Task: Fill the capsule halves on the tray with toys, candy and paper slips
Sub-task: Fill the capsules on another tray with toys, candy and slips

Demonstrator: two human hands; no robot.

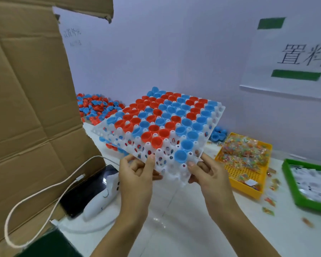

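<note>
- Both forearms are reaching up from the bottom edge of the view, converging on the near edge of a white perforated tray (pixel 171 169) that is being held in the air, tilted so its far side rises toward the wall.
- The left hand (pixel 135 175) is gripping the tray's near left part: the thumb is lying on the top face, the other fingers are curling underneath.
- The right hand (pixel 207 175) is gripping the near right corner in the same way, thumb on top, fingers folding under the edge.
- Red and blue capsule halves (pixel 167 119) are sitting open side up in most of the tray's sockets; the near rows are standing bare.
- A loose heap of capsule halves (pixel 95 107) is lying on the white table (pixel 183 219) beyond the tray, against the wall.
- A yellow basket (pixel 246 179) of wrapped candy (pixel 243 153) is standing to the right of the hands, with a green tray (pixel 289 184) of paper slips (pixel 311 182) just beside it.
- A cardboard box (pixel 26 99) is filling the left side, with a phone (pixel 89 188) and its white cable (pixel 44 190) lying at its foot.
</note>
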